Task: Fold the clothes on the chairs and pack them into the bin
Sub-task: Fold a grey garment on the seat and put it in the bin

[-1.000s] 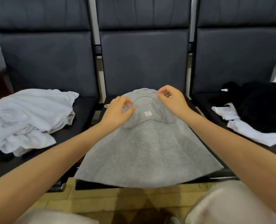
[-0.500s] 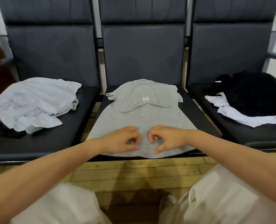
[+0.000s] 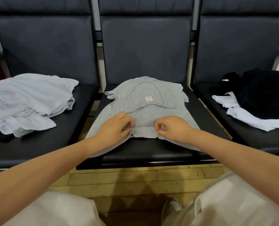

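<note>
Both of your hands pinch the near hem of the grey T-shirt [image 3: 145,118]; your left hand [image 3: 115,128] and right hand [image 3: 172,128] hold the lifted edge side by side, raised off the front of the middle chair [image 3: 205,115]; the shirt's collar, with a small pink label [image 3: 148,99], lies toward that chair's backrest; left of the middle chair, a crumpled pale garment [image 3: 27,101] rests on the neighbouring seat; right of it, a black garment [image 3: 264,93] sits atop a white one [image 3: 249,119].
</note>
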Demonstrator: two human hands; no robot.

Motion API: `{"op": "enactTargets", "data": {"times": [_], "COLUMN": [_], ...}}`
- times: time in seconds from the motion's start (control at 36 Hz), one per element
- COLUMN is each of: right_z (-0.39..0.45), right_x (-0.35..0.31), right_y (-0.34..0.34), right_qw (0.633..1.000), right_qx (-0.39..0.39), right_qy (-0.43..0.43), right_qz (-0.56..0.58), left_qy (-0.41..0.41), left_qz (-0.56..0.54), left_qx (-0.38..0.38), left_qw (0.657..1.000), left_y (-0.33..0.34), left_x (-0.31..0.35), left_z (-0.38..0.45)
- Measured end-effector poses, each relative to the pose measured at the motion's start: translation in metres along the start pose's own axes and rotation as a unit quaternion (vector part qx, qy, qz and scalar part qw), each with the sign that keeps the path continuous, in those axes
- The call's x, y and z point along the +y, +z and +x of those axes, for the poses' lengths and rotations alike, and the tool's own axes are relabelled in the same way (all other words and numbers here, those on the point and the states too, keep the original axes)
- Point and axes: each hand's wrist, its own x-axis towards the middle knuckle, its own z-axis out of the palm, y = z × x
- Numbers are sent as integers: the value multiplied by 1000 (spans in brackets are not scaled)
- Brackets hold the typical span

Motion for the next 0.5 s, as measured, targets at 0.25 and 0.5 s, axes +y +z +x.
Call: {"op": "enactTargets", "data": {"times": [0.25, 0.5], "right_z": [-4, -3], "right_x": [12, 15], "right_y": [0, 0], "right_qw": [996, 998], "right_qx": [-52, -1], "right_qy": [26, 59], "right_qz": [64, -19], "left_qy": [-25, -177], "left_qz": [-7, -209], "left_qx": [-79, -58], "left_qw": [997, 960], "left_y": [9, -11], "left_x": [4, 15], "left_z": [0, 4]}}
